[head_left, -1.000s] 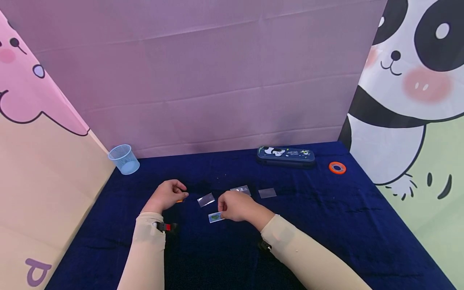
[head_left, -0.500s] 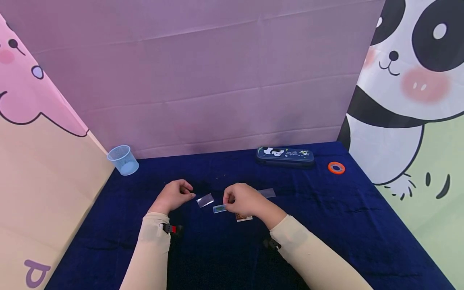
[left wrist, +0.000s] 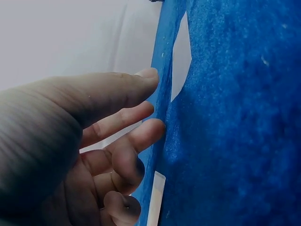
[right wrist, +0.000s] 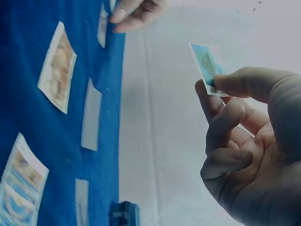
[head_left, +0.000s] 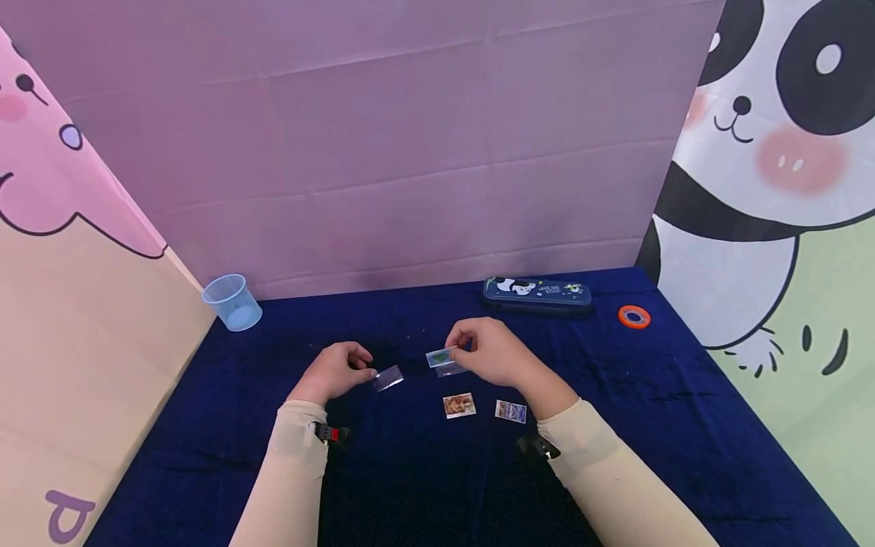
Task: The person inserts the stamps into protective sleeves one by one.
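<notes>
My right hand pinches a blue-and-green postage stamp between thumb and forefinger, raised off the table. In the head view it overlaps a small clear plastic sleeve. My left hand holds nothing; its thumb and fingers are apart, with the thumb tip right at the edge of another clear sleeve. A brown stamp and a blue-and-brown stamp lie nearer me. One more sleeve shows in the right wrist view, hidden by my right hand in the head view. A narrow pale piece lies below my left fingers.
A dark blue panda pencil case lies at the back right, beside an orange tape roll. At the back left stands a light blue mesh pen cup. A dark blue cloth covers the table, and fabric walls enclose it.
My right hand has carried the blue-and-green stamp up and to the right, uncovering the two stamps near me. My left hand has shifted right to the nearby sleeve's edge.
</notes>
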Available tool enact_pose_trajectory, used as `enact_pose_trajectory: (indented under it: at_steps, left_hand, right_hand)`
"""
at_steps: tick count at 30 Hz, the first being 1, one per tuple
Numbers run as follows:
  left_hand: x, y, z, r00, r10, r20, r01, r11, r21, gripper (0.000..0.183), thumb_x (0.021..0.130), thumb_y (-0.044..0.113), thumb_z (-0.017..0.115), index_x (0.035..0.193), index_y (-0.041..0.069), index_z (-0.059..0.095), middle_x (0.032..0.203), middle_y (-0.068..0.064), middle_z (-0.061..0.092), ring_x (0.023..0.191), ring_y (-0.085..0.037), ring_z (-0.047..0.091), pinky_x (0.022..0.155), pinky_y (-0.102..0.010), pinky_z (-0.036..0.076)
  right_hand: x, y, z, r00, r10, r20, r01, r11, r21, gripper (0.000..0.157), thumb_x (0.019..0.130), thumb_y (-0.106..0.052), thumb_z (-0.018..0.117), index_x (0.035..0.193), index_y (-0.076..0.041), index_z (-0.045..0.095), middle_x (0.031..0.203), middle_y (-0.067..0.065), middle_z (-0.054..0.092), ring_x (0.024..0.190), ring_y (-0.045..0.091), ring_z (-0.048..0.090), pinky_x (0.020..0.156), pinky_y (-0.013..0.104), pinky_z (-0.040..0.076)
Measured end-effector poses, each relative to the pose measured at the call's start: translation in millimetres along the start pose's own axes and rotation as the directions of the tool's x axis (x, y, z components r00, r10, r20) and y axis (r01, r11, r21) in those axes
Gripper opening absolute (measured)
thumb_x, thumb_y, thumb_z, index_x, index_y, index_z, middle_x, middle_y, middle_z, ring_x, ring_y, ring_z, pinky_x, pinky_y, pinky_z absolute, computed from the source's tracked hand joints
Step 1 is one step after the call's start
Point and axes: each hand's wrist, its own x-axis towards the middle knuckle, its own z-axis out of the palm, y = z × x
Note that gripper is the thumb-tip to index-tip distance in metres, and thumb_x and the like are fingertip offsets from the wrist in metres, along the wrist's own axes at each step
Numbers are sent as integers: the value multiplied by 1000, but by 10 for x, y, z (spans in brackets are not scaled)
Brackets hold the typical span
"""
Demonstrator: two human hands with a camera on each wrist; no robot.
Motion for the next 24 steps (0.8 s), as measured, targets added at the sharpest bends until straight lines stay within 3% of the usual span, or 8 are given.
enact_pose_trajectory:
  at_steps: [12, 18, 24]
  left_hand:
    - [1, 40, 87, 1000, -20, 11, 19, 998, 52, 39, 83, 35, 91, 114, 18, 73, 107, -2, 66, 93, -24, 61, 85, -46, 53]
    - [-7, 87, 101, 1000, -2, 12, 2, 998, 68, 36, 79, 28, 95, 106, 16, 73, 101, -3, 65, 88, -24, 61, 80, -44, 52]
    - [-3, 87, 128, 999, 1, 50, -2, 1000, 18, 25, 82, 21, 92, 96, 17, 72, 96, -2, 66, 85, -22, 62, 82, -44, 53]
  right_hand:
    - [-50, 52, -330, 982, 25, -185, -15, 998, 53, 9, 101, -19, 71, 108, -21, 77, 98, 1, 68, 63, 25, 51, 52, 35, 43]
    - [-63, 63, -383, 977, 28, -212, -15, 998, 59, 10, 102, -22, 71, 110, -20, 76, 97, 2, 67, 61, 26, 50, 51, 36, 43]
    - [-80, 30, -407, 976, 17, -218, -6, 999, 50, 11, 102, -21, 70, 111, -17, 76, 95, 2, 67, 61, 25, 50, 51, 36, 43]
